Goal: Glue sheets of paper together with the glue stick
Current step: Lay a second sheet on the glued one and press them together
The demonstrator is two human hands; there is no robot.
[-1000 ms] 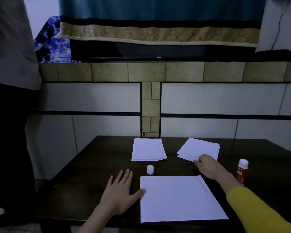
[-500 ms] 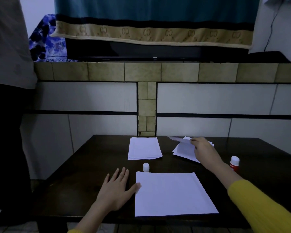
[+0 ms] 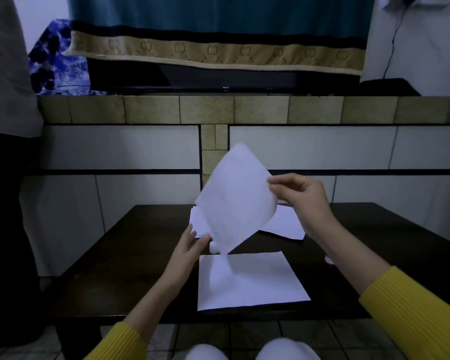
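Above the counter's [image 3: 130, 255] near edge, my right hand [image 3: 303, 201] pinches the lifted sheet [image 3: 234, 196]; left hand [image 3: 190, 249], fingers relaxed, should steady its lower corner, aligning over the flat sheet [image 3: 250, 279].

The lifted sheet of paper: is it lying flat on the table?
No. The right hand pinches the lifted sheet in the air above the table, over another sheet.

This looks like a room in a home. A dark wooden table [image 3: 130, 255] stands against a tiled ledge [image 3: 151, 109], where a teal blanket [image 3: 218, 35] with a patterned beige border drapes over a flat black television [image 3: 218, 76], beside blue floral fabric [image 3: 55, 63].
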